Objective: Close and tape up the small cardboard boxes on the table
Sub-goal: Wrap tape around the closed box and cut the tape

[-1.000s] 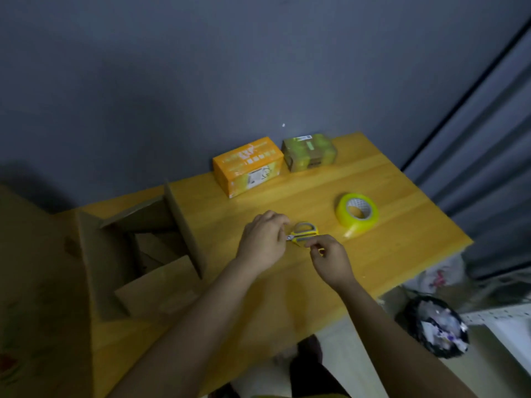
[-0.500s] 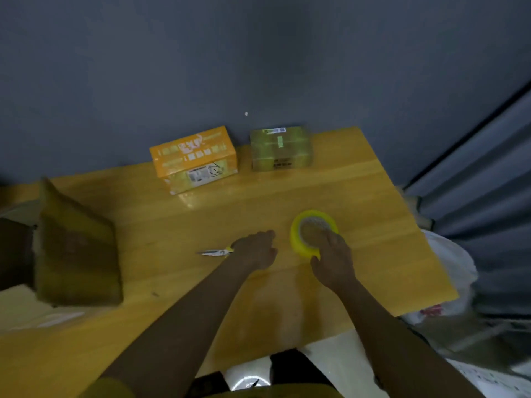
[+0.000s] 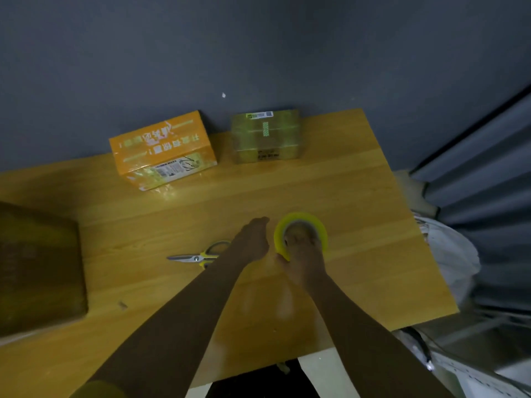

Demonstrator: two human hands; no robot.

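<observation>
Two small boxes stand against the wall at the back of the wooden table (image 3: pixel 359 196): an orange printed box (image 3: pixel 162 149) on the left and a taped brown box (image 3: pixel 265 136) to its right. A yellow tape roll (image 3: pixel 300 235) lies mid-table. My right hand (image 3: pixel 304 254) grips the roll, fingers inside its core and thumb on the outer rim. My left hand (image 3: pixel 253 241) hovers just left of the roll with loosely curled fingers, holding nothing. Yellow-handled scissors (image 3: pixel 198 255) lie shut on the table, partly hidden by my left wrist.
A large brown cardboard box (image 3: pixel 40 268) sits at the table's left edge. White bags (image 3: pixel 451 254) lie on the floor past the right edge, beside a grey curtain (image 3: pixel 488 173). A small scrap (image 3: pixel 123 305) lies near the big box.
My left hand let go of the scissors, which now lie on the table. My right hand moved onto the tape roll and took hold of it. The view swung left.
</observation>
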